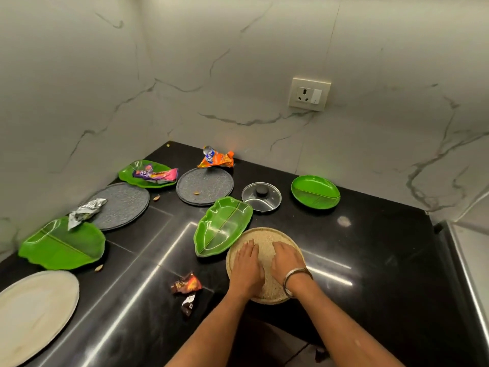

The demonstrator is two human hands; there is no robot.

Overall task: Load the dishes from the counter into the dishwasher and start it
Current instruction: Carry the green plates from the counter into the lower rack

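A round beige speckled plate (264, 235) lies near the front edge of the black counter. My left hand (246, 268) and my right hand (287, 260) both rest flat on it, fingers straight, side by side. A green leaf-shaped plate (222, 225) touches the beige plate's far left rim. Farther back sit a glass lid (261, 197) with a black knob, a round green plate (315, 192) and a grey plate (205, 186). On the left lie another grey plate (121, 205), two more green leaf plates (63, 245) (146, 174) and a white plate (34, 313).
Crumpled wrappers lie about: an orange one (215, 158) at the back, a pink-purple one (156, 174) on a leaf plate, a silver one (86, 211), a dark one (186, 286) near my left arm. Marble walls close the corner. A wall socket (309, 94) sits above.
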